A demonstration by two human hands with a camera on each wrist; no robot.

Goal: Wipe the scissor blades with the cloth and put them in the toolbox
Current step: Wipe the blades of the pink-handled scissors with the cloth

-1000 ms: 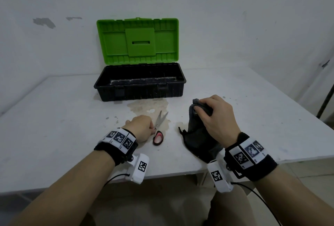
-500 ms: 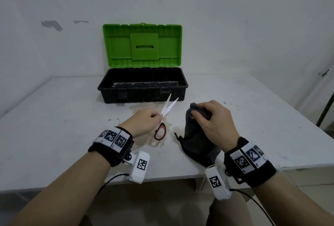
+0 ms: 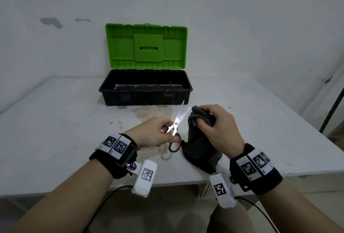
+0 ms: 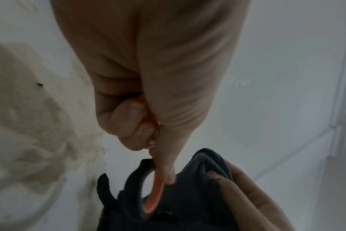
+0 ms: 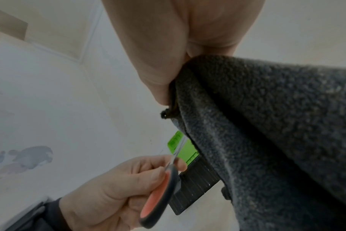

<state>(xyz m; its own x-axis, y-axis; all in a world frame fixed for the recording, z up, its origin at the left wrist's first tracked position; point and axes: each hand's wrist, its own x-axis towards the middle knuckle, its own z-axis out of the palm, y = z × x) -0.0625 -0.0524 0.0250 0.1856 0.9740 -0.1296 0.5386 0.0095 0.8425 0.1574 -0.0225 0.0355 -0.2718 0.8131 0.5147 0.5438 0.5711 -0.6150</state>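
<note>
Left hand: you pinch scissors by handle, blades apart.
Right hand: you grip bunched cloth.

In the left wrist view the left hand hides the scissors' blades; the cloth runs off at 6 o'clock.

Shiny metal scissors (glossy plastic handles), fuzzy matt cloth, matt plastic toolbox
</note>
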